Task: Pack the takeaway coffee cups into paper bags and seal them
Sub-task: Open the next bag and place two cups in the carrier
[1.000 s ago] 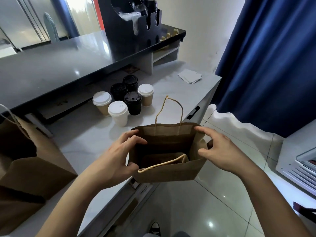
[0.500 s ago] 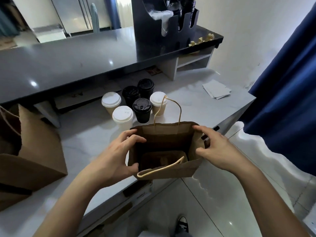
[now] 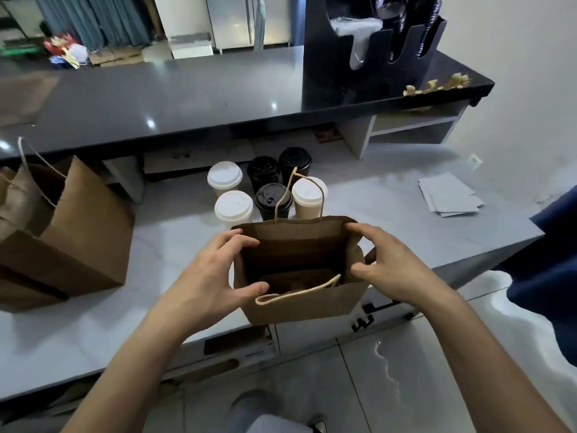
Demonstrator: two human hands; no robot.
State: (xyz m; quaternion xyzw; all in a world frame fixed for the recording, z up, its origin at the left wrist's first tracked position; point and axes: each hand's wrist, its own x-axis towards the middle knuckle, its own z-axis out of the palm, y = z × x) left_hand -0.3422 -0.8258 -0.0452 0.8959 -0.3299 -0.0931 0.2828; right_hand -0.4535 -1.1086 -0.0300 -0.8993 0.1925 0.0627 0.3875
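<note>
The bag has come in over the tabletop edge and the view has swung up and left, so the six cups that sat off to the upper left of it a second ago now stand right behind its far wall, and the far counter fills the top of the frame. Centre frame, the small paper bag (image 3: 299, 270) is held open at the tabletop (image 3: 390, 195) front edge, near handle flopped down across its mouth, far handle standing up in front of the cups. Left hand (image 3: 206, 282) grips the left wall, thumb hooked on the near rim and curled fingers (image 3: 240, 237) over the far corner; right hand (image 3: 396, 267) pinches the right wall the same way, fingers (image 3: 362, 228) curled over the rim. Both grips match the earlier frame. The coffee cups (image 3: 268, 189), three white-lidded and three black-lidded, wait in a tight cluster just beyond, none packed yet. The risks, as I read it: the bag looks to overhang the edge, so letting go with both hands could tip it to the floor; that drooping handle could snag a cup going in; and pulling one cup from so tight a cluster could knock a neighbour. A larger paper bag (image 3: 62, 232) stands open at left, papers (image 3: 449, 195) lie at right.
</note>
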